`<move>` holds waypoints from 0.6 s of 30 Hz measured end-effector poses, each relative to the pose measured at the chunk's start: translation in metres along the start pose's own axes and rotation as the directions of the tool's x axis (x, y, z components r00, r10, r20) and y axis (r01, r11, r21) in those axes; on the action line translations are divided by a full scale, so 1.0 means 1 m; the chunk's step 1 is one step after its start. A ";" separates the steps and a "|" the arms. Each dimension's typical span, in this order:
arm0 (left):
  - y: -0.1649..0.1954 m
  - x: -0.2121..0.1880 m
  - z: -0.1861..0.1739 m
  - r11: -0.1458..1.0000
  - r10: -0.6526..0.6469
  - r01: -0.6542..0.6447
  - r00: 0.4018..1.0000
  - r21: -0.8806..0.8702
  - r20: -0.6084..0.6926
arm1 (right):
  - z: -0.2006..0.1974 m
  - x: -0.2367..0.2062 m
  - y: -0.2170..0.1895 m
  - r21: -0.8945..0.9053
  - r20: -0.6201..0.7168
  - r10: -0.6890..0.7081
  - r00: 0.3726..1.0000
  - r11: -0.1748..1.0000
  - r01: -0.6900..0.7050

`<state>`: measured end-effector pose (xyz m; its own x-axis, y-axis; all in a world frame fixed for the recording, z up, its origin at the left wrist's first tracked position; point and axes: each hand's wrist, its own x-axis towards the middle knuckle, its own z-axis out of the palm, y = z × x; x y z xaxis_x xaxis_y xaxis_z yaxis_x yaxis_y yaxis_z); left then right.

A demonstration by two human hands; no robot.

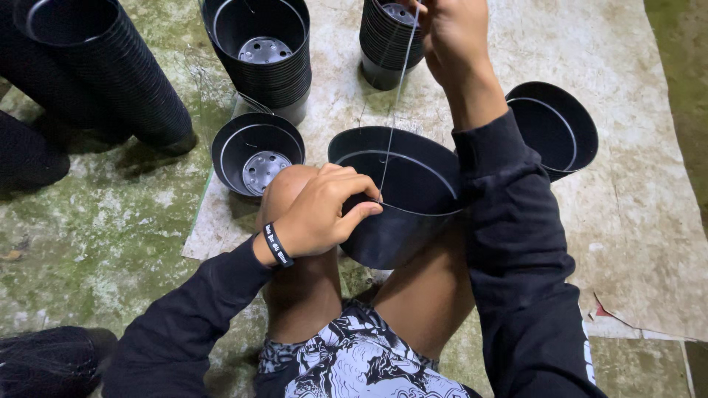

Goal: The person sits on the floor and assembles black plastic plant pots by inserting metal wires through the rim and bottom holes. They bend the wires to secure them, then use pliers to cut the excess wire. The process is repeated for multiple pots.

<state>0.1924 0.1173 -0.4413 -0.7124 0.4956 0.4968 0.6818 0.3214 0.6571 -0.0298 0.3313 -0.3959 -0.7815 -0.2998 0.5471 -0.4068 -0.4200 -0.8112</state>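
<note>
Left hand (pixel 324 214): fingers curled, pinching the near rim of a black plastic pot (pixel 402 195) held between the knees. Right hand (pixel 450 29): raised, closed on a thin wire (pixel 394 110) running taut down to the pot's rim. A single pot (pixel 257 153) and pot stacks (pixel 262 48) stand on a worn sheet (pixel 634 221) over mossy concrete floor (pixel 96 236).

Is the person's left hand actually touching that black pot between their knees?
Touching. The head view shows the left hand with its fingers curled over the near rim of the black pot, pinching it where the thin wire meets the rim.
</note>
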 end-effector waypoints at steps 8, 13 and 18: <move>-0.004 0.002 -0.002 0.997 0.005 -0.009 0.999 -0.082 -0.046 | -0.008 -0.006 -0.019 -0.131 0.017 0.004 1.000 0.991 -0.002; -0.005 -0.001 0.000 0.977 -0.099 0.077 0.990 -0.201 -0.103 | 0.009 -0.017 -0.045 -0.298 0.088 0.106 0.991 0.952 -0.075; -0.002 0.000 -0.001 0.981 -0.085 0.064 0.990 -0.183 -0.111 | 0.044 -0.071 -0.068 -0.556 0.149 0.287 0.946 0.816 -0.160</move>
<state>0.1914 0.1158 -0.4419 -0.7820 0.3741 0.4985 0.5929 0.1998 0.7801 0.0735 0.3437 -0.3706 -0.7861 -0.5315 0.3156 -0.4696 0.1814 -0.8640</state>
